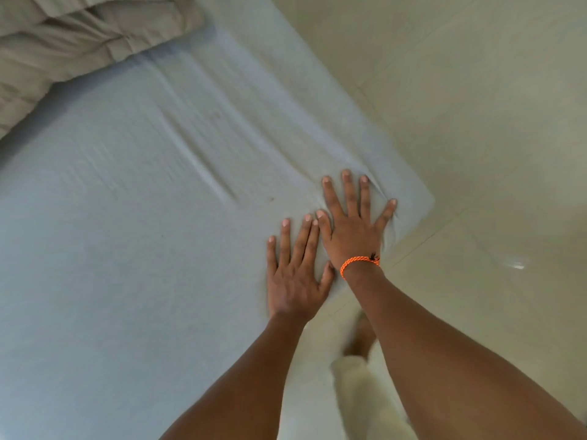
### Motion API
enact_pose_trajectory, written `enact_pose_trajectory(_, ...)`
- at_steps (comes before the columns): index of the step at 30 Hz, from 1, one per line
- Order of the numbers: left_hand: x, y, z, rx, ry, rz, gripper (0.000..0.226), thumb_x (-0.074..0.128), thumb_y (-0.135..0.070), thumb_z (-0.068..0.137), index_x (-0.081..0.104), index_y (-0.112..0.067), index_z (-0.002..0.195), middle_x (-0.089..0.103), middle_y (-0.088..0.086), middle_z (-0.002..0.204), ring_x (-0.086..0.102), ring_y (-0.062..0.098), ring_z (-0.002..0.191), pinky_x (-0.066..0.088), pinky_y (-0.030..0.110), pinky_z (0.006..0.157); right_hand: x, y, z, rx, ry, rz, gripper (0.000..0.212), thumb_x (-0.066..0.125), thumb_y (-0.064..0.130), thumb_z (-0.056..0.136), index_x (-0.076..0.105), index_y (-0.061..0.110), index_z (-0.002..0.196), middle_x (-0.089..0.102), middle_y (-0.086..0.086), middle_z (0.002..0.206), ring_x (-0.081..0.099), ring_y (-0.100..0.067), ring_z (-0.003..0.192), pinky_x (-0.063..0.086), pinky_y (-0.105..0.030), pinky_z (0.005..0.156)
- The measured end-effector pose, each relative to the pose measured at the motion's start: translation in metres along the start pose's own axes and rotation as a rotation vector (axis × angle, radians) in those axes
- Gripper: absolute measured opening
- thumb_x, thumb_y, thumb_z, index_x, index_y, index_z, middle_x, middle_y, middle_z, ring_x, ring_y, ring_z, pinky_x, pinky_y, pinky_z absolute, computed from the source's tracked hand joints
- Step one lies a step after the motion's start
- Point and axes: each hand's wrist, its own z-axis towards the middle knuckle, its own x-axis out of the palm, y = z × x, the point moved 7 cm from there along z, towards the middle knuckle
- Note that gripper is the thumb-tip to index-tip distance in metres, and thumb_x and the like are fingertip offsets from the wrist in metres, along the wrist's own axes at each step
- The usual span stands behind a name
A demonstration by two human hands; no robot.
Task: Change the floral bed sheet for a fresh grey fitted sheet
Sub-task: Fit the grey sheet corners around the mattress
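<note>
While you stand at the bed's corner, your left hand [293, 274] and right hand [352, 227] press flat, fingers straight and spread, on the grey fitted sheet [127, 233]. Far back, a crumpled beige blanket [70, 42] lies on it.

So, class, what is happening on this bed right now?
A person is smoothing a grey fitted sheet over the mattress. Both hands lie flat near the corner, fingers straight: the left hand beside the right hand, which wears an orange bracelet. Creases run across the sheet. A beige duvet is bunched at the far end. No floral sheet is visible.
</note>
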Motion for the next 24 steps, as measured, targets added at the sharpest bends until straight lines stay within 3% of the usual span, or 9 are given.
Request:
enact_pose_trajectory(7,0.007,-0.012,0.003,-0.086,-0.037,0.021,0.067,0.023,-0.036,0.11,0.0,-0.019,0.17,-0.005,-0.002,0.178,-0.008,0.028,0.164,0.014,0.057,0.13,-0.003,-0.005,0.004,-0.123,0.032,0.036,0.071,0.029,0.056,0.107,-0.003,0.035,0.167,-0.012,0.001,0.175,-0.011,-0.031,0.161,0.005,-0.075,0.118)
enact_pose_trajectory(12,0.011,-0.068,0.019,-0.202,-0.079,-0.037,0.069,0.033,-0.035,0.112,0.002,-0.014,0.17,-0.004,0.003,0.178,-0.006,0.025,0.164,0.013,0.055,0.131,-0.011,-0.038,0.016,-0.26,0.025,0.116,0.062,0.031,0.047,0.112,0.006,0.037,0.167,-0.003,0.012,0.175,-0.005,-0.018,0.162,0.007,-0.058,0.128)
enact_pose_trajectory(15,0.015,-0.116,0.04,-0.261,-0.08,-0.08,0.07,0.035,-0.035,0.112,0.0,-0.017,0.17,-0.008,0.001,0.178,-0.009,0.027,0.164,0.011,0.053,0.132,-0.016,-0.086,0.031,-0.168,0.037,0.17,0.063,0.027,0.052,0.112,0.003,0.035,0.168,-0.006,0.016,0.174,-0.005,-0.016,0.162,0.008,-0.056,0.128)
enact_pose_trajectory(17,0.016,-0.141,0.051,-0.293,-0.086,-0.106,0.068,0.033,-0.035,0.113,0.0,-0.017,0.17,-0.008,0.0,0.178,-0.01,0.028,0.164,0.01,0.053,0.132,-0.019,-0.11,0.038,-0.128,0.103,0.221,0.065,0.025,0.055,0.111,-0.002,0.036,0.167,-0.009,0.018,0.174,-0.004,-0.018,0.162,0.018,-0.059,0.125)
enact_pose_trajectory(20,0.014,-0.164,0.066,-0.327,-0.078,-0.127,0.068,0.029,-0.037,0.113,-0.002,-0.018,0.17,-0.01,-0.001,0.178,-0.012,0.029,0.163,0.012,0.054,0.131,-0.018,-0.136,0.056,-0.07,0.224,0.408,0.069,0.031,0.058,0.108,0.0,0.038,0.166,0.006,0.009,0.175,0.018,-0.027,0.158,0.04,-0.054,0.114)
enact_pose_trajectory(24,0.008,-0.187,0.077,-0.342,-0.045,-0.082,0.069,0.024,-0.041,0.113,-0.011,-0.022,0.169,-0.015,-0.002,0.177,-0.016,0.046,0.16,0.01,0.066,0.127,-0.007,-0.155,0.073,0.048,0.396,0.701,0.066,0.038,0.056,0.107,0.015,0.034,0.165,0.031,-0.003,0.165,0.04,-0.037,0.141,0.041,-0.049,0.111)
